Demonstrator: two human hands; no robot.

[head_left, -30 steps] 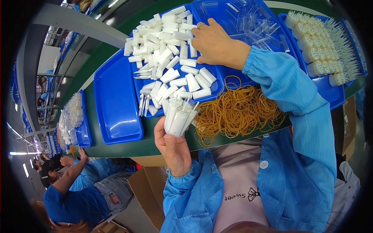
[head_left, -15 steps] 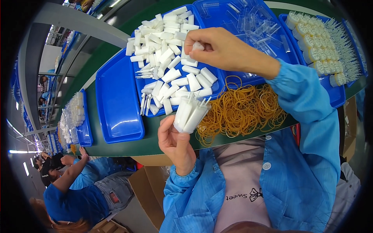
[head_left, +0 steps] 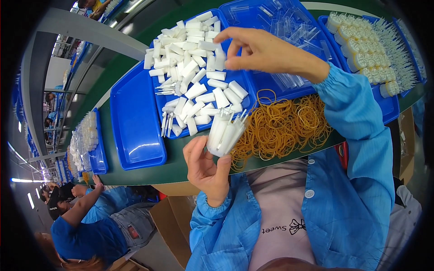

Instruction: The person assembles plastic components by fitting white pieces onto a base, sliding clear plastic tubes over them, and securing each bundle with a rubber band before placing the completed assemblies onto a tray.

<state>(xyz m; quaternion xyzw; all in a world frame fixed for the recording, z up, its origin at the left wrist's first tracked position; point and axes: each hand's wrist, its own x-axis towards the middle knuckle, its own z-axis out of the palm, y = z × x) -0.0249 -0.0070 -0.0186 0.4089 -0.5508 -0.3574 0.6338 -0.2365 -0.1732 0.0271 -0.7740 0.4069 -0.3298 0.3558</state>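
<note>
My left hand [head_left: 207,169] grips a bundle of white blocks [head_left: 221,137] from below between thumb and fingers. Thin white sticks [head_left: 239,118] poke up out of its top. Over the right edge of a blue tray [head_left: 163,118] heaped with loose white blocks [head_left: 190,67], my right hand [head_left: 257,49] is open, index finger and thumb spread apart. White blocks lie just beyond its fingertips; whether it touches one I cannot tell. Small groups of white sticks [head_left: 167,124] rest among the blocks at the tray's lower left.
A pile of tan rubber bands [head_left: 285,126] lies right of the bundle. Behind it, a blue tray [head_left: 253,86] holds clear plastic pieces [head_left: 294,29]. Bundled white parts [head_left: 361,45] fill trays at far right. One blue tray [head_left: 138,117] stands left. Another person [head_left: 90,235] sits at lower left.
My right hand has opened from a closed grip on a small white piece, which no longer shows in its fingers. The left hand still holds the bundle, slightly shifted.
</note>
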